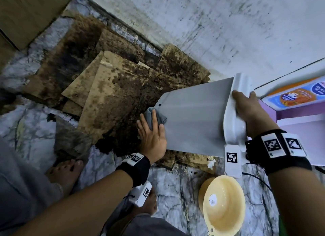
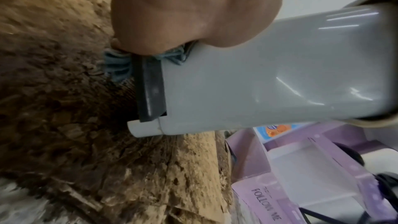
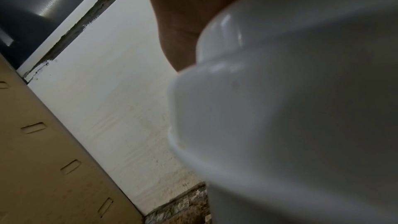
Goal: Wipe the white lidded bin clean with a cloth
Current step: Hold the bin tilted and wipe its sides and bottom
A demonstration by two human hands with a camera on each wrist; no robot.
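The white lidded bin point(image 1: 193, 119) is tipped on its side above the floor, base to the left, lid point(image 1: 235, 126) to the right. My left hand point(image 1: 151, 130) presses a grey cloth point(image 1: 159, 117) flat against the bin's side near the base, fingers straight. My right hand point(image 1: 246, 107) grips the lid end, fingers curled over its far edge. In the left wrist view the palm point(image 2: 183, 11) covers the bunched cloth point(image 2: 117, 67) at the corner of the bin point(image 2: 269, 77). The right wrist view is filled by the blurred lid point(image 3: 301, 108) under my hand point(image 3: 183, 14).
Stained, mouldy cardboard sheets point(image 1: 112, 81) lie on the marble floor under the bin, against a speckled white wall point(image 1: 211, 24). A yellow bowl point(image 1: 223, 206) sits near my right forearm. A purple box point(image 1: 299, 116) and an orange-blue package point(image 1: 295, 95) are at right. My bare foot point(image 1: 66, 170) stands at left.
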